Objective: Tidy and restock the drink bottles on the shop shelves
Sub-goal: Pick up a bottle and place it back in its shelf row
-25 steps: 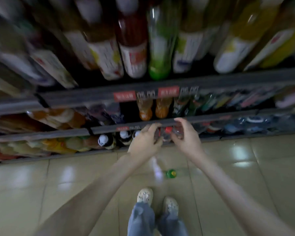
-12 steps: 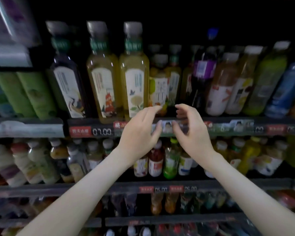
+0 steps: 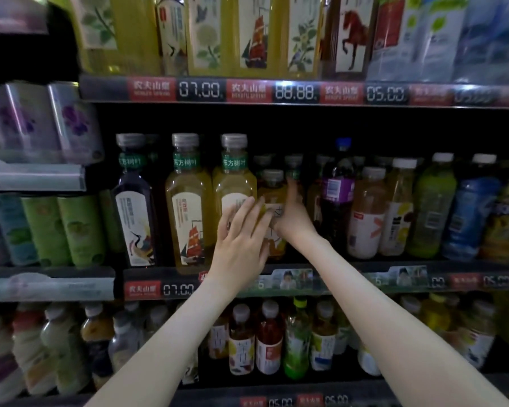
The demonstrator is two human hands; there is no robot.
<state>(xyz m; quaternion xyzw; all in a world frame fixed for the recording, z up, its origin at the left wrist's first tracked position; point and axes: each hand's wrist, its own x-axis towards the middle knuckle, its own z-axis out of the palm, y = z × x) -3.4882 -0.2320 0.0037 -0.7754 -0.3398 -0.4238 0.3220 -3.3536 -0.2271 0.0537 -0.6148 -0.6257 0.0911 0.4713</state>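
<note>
With fingers spread, the left hand (image 3: 241, 245) and right hand (image 3: 291, 218) are cupping a small yellow bottle (image 3: 272, 198), which is risking toppling the tall bottle (image 3: 232, 195) just left of them.

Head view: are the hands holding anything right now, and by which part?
Both hands are on a small amber bottle on the middle shelf: left hand against its labelled body, right hand around the other side. A closed grip cannot be confirmed.
</note>
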